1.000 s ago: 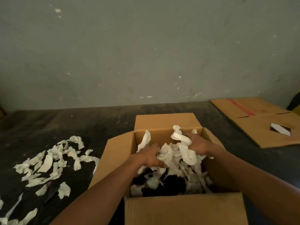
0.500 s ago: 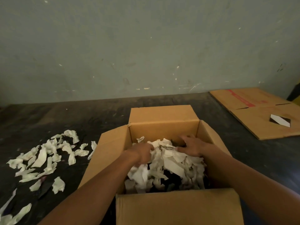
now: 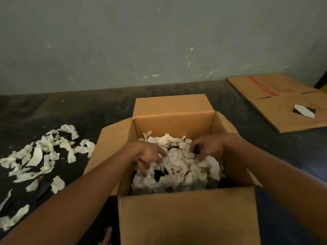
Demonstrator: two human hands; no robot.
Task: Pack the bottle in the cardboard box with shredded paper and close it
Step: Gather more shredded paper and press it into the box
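The open cardboard box point(image 3: 173, 121) stands in front of me with all its flaps turned out. White shredded paper point(image 3: 178, 167) fills its inside. Dark patches point(image 3: 158, 175) show between the shreds; I cannot tell whether they are the bottle. Both my hands are inside the box, on top of the paper. My left hand point(image 3: 150, 155) points its spread fingers down into the shreds. To its right, my right hand point(image 3: 208, 147) touches the paper with bent fingertips near the box's right wall.
Several loose paper shreds point(image 3: 44, 154) lie on the dark floor left of the box. A flattened cardboard sheet point(image 3: 276, 110) with red tape lies at the back right. A grey-green wall runs behind.
A second ago both hands held a bunch of shreds above the box. They let it down into the box and now work the paper's top with their fingers.
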